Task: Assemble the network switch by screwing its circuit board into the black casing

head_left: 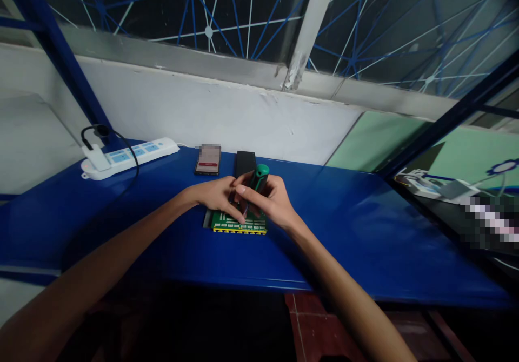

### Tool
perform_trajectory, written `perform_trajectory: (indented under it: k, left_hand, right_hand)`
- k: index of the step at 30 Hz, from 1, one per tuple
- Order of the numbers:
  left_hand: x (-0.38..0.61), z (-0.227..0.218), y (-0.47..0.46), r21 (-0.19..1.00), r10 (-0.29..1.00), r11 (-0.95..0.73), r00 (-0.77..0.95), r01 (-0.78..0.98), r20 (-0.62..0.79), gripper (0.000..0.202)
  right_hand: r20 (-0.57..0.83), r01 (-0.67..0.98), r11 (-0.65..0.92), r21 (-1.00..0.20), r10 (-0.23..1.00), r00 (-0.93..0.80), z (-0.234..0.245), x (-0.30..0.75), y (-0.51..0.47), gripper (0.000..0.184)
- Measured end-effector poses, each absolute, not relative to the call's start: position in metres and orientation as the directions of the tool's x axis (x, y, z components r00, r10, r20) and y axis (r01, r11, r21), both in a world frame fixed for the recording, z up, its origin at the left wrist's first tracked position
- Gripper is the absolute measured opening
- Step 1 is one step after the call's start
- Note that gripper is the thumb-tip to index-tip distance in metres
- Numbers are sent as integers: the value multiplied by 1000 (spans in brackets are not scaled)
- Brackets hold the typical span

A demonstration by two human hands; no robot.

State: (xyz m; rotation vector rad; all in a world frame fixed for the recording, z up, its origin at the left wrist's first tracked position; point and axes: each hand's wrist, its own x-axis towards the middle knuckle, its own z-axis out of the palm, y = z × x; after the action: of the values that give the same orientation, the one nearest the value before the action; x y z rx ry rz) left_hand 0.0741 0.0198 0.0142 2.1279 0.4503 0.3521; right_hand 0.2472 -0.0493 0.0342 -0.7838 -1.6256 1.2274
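A screwdriver [259, 176] with a green and black handle stands tilted over a green circuit board [227, 221] with yellow parts along its front edge. My right hand [276, 200] is closed around the handle. The shaft points down at the board; its tip is hidden behind fingers. My left hand [219, 193] rests over the board's left and back part, gripping it, with the thumb down beside the shaft. Its other fingers are partly hidden near the screwdriver. A dark flat edge shows under the board's left side.
On the blue table [170, 248], a phone [208, 159] and a black box-like item [245, 162] lie behind my hands. A white power strip [133, 156] with a plugged adapter and black cable sits back left. Blue metal posts flank the table; a wall and window stand behind.
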Motion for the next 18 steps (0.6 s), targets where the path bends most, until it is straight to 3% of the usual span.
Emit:
perform_trajectory:
  k: [5, 12, 18]
  left_hand:
    - [73, 16, 20, 883, 361, -451, 931, 132, 46, 30]
    - [74, 14, 22, 845, 397, -516, 913, 142, 89, 30]
    - [72, 16, 22, 865, 398, -477, 916, 155, 56, 37]
  right_hand:
    - [312, -78, 307, -949, 870, -381, 33, 248, -50, 23]
    - [293, -64, 290, -955, 879, -376, 32, 248, -49, 25]
    - [298, -72, 294, -953, 874, -384, 32, 248, -49, 25]
